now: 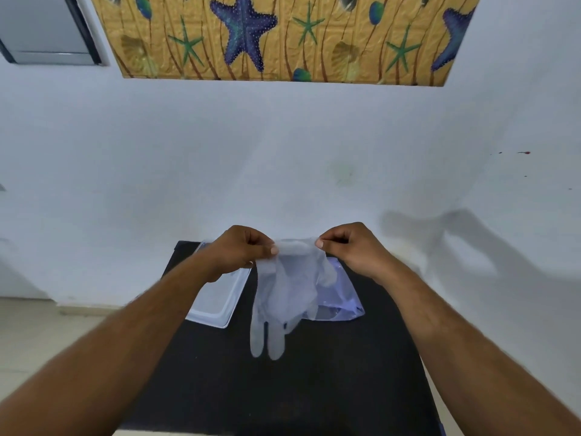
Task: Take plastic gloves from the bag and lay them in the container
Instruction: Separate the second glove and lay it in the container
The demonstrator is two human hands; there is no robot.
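A clear plastic glove [284, 291] hangs over the black table, cuff up and fingers pointing down. My left hand [240, 250] pinches the left corner of the cuff and my right hand [352, 248] pinches the right corner. A shallow clear container [217, 305] lies on the table under my left wrist, partly hidden by it. The clear bag [342, 298] lies flat behind the glove, to the right of the container.
The black table [283, 388] stands against a white wall [283, 152]. A starfish-patterned panel [283, 36] hangs high on the wall. Pale floor [37, 335] shows to the left of the table.
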